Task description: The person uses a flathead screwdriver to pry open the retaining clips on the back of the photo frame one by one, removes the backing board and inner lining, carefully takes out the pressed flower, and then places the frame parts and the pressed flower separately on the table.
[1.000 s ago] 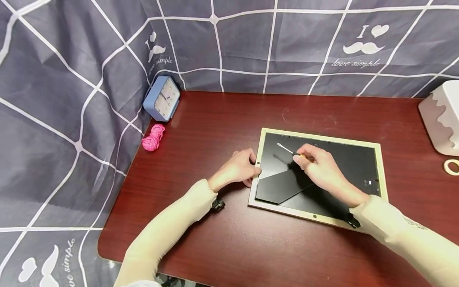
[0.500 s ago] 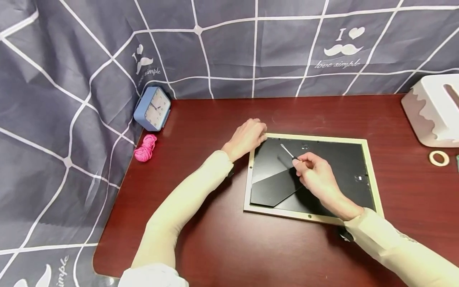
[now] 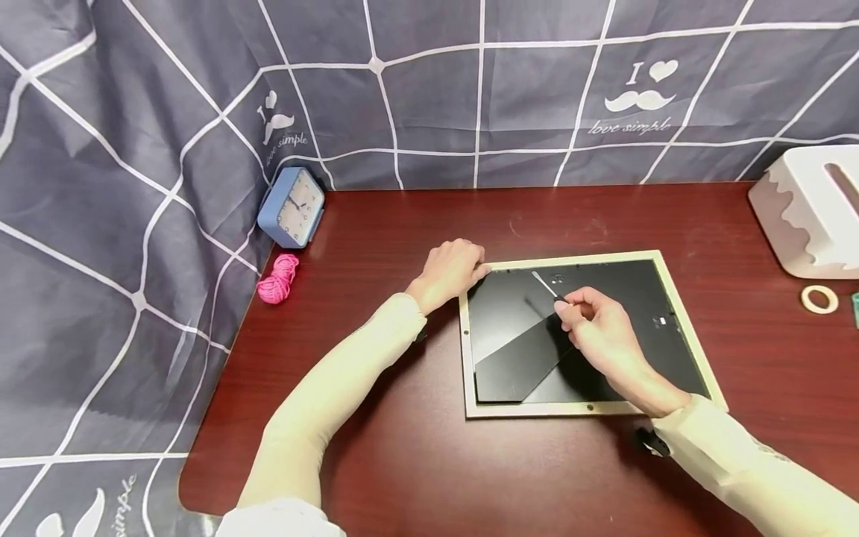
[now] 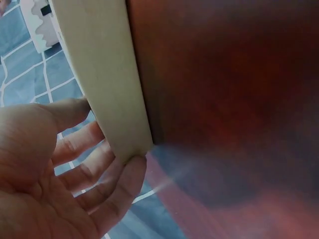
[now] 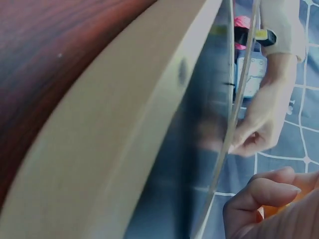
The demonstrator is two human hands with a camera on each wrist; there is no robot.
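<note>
Cream-framed picture frame [image 3: 684, 343] lies face down mid-desk, its backing board still in. My left hand [image 3: 451, 270] grips its ten-o'clock corner; my right hand [image 3: 593, 322] pinches a screwdriver [image 3: 545, 286], tip toward twelve o'clock. By my reckoning, opening has hardly begun.

We look down on a dark red wood-grain table [image 3: 416, 462] with a rounded corner at 7 o'clock. Behind it, from 9 to 3 o'clock, hangs a grey-blue cloth backdrop [image 3: 134, 149] crossed by white lines and printed with moustache motifs reading "love simple"; we see it wrap the table's left edge. Even, soft light falls across the tabletop, leaving faint sheen near 12 o'clock.
</note>
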